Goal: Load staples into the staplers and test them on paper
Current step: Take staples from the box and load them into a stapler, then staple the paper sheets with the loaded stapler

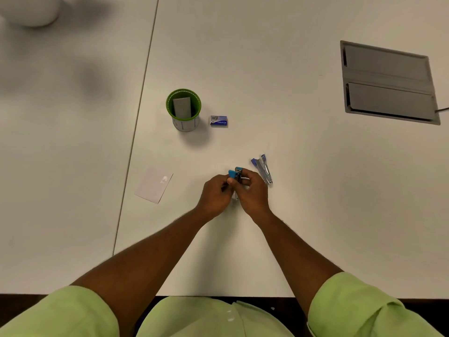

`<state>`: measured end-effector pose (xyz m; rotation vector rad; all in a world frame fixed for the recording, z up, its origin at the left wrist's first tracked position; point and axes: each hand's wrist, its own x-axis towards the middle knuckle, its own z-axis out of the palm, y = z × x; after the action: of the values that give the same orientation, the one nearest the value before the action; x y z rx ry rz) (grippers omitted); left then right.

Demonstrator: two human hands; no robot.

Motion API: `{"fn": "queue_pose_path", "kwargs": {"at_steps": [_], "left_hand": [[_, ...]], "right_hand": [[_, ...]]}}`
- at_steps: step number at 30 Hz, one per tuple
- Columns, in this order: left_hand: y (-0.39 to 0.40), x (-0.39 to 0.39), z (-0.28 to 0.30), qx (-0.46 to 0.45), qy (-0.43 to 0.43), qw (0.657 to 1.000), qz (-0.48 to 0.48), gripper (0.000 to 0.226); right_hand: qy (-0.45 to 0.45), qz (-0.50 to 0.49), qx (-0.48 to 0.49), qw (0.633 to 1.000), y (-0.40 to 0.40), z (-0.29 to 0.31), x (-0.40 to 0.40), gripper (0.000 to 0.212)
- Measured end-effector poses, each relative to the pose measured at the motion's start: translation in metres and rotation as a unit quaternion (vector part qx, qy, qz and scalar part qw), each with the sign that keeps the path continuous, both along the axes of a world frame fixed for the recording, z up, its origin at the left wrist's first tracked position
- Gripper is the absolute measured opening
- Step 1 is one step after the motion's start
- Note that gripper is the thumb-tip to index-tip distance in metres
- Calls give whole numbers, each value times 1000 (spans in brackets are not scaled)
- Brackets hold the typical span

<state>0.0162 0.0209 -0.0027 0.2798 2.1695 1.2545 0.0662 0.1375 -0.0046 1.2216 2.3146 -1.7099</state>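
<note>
Both my hands meet at the middle of the white table (291, 215) around a small light-blue stapler (235, 173). My left hand (216, 193) grips its left side with curled fingers, and my right hand (252, 190) grips its right side. Only the stapler's blue tips show above my fingers; the rest is hidden. A second stapler (262, 169), dark blue and metal, lies opened out on the table just right of my right hand. A small blue staple box (219, 120) sits farther back. A white slip of paper (153, 184) lies to the left.
A green-rimmed cup (184, 110) holding a grey card stands left of the staple box. A grey cable hatch (388, 83) is set into the table at the far right. A seam (136, 142) between table panels runs down the left side.
</note>
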Motion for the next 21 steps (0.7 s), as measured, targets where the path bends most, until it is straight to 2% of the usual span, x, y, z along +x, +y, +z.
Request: {"fn": "queue_pose_path", "kwargs": {"at_steps": [3, 5, 8, 11, 14, 21], "left_hand": [[-10, -11, 2, -7, 74, 997, 32, 36], [-23, -21, 2, -25, 135, 989, 48, 36], [-46, -36, -1, -70, 199, 976, 53, 35], [-70, -48, -3, -109, 231, 965, 52, 36], [-96, -56, -5, -140, 258, 954, 55, 41], [-151, -65, -11, -197, 274, 941, 13, 57]], "right_hand": [[-21, 38, 102, 994, 8, 2, -5, 37], [-54, 84, 185, 978, 13, 2, -5, 41], [-91, 140, 245, 955, 19, 0, -3, 47], [-111, 162, 273, 942, 21, -1, -3, 47], [-105, 152, 274, 944, 20, 0, -4, 48], [-103, 140, 289, 941, 14, -3, -5, 45]]}}
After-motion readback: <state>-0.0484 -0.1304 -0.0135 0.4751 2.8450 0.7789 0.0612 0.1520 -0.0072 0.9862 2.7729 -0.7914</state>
